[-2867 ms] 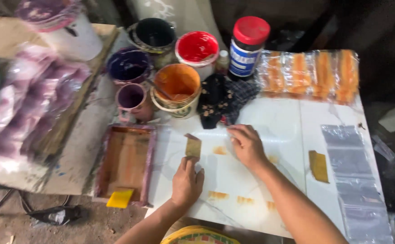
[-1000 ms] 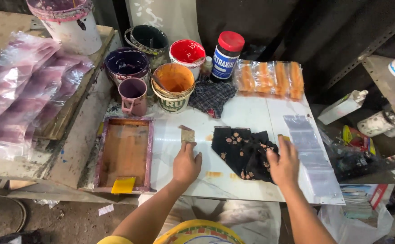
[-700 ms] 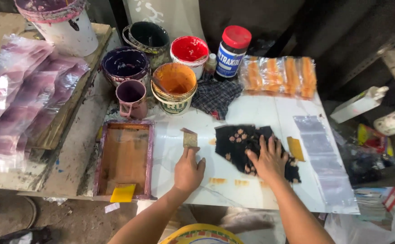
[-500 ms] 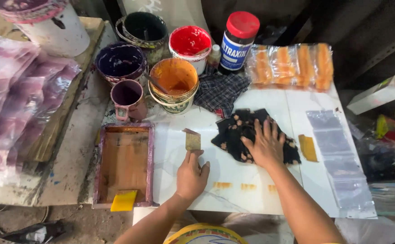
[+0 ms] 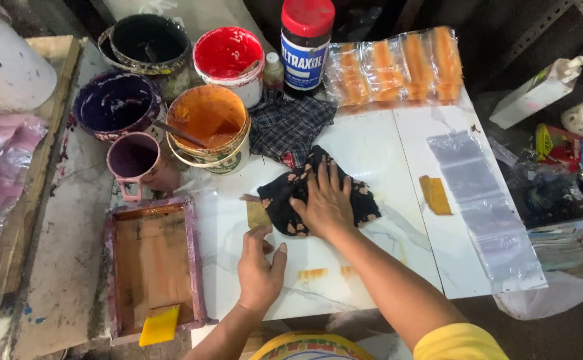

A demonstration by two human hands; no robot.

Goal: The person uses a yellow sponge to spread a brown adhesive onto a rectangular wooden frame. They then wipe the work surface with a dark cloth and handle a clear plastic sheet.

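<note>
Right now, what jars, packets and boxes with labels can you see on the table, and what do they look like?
Jar: back of the table, beside the red paint tub; tall, dark, red lid, blue and white label.
Clear packets: right of the jar; a row with orange pieces inside.
Empty clear bags: right edge of the table; flat, see-through.
White carton: off the table, far right; long, lying tilted.
Yellow-green box: below the carton; small.

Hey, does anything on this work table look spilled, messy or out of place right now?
Yes. Orange paint smears streak the white tabletop near the left hand. The right hand presses a crumpled dark spotted rag flat on the table. The paint tubs' rims are crusted with drips, notably the orange tub.
</note>
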